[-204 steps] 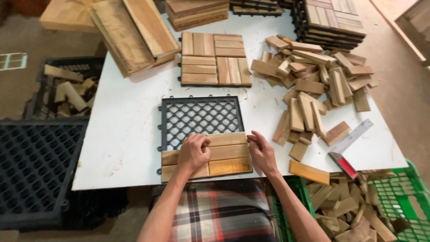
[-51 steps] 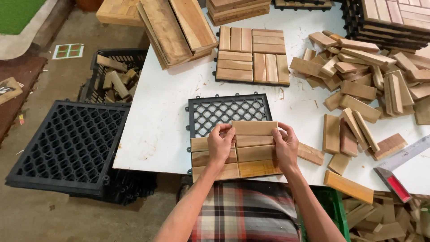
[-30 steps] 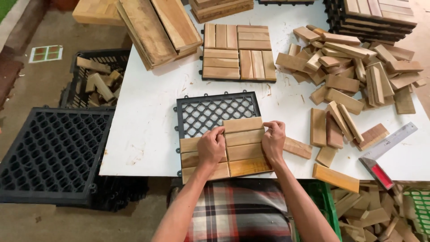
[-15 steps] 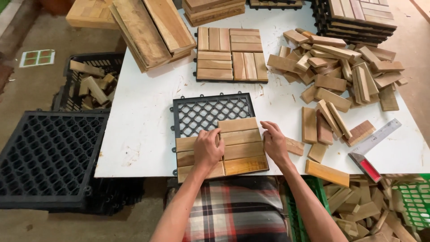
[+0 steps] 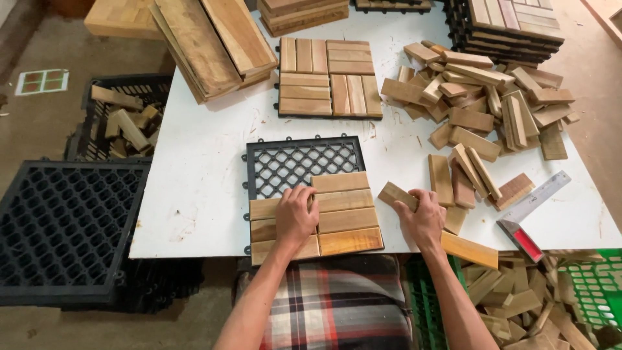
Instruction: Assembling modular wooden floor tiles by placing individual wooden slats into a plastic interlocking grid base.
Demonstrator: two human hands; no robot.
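Observation:
A black plastic grid base [image 5: 301,163] lies on the white table [image 5: 201,188] in front of me, its near half covered with short wooden slats [image 5: 346,214]. My left hand [image 5: 295,217] presses flat on the slats at the left of the tile. Off the tile to the right, my right hand [image 5: 424,217] closes on a loose wooden slat [image 5: 395,194] lying on the table. A large heap of loose slats [image 5: 483,104] spreads over the right of the table.
A finished wooden tile [image 5: 327,78] lies behind the grid, with planks [image 5: 210,39] and stacked tiles [image 5: 512,23] at the back. A try square [image 5: 531,210] rests at the right edge. Black grid bases [image 5: 61,227] and a crate of slats [image 5: 120,123] sit left, green crates [image 5: 583,291] right.
My right hand has left the tile and moved right onto a loose slat on the table. My left hand stays pressed on the tile's slats.

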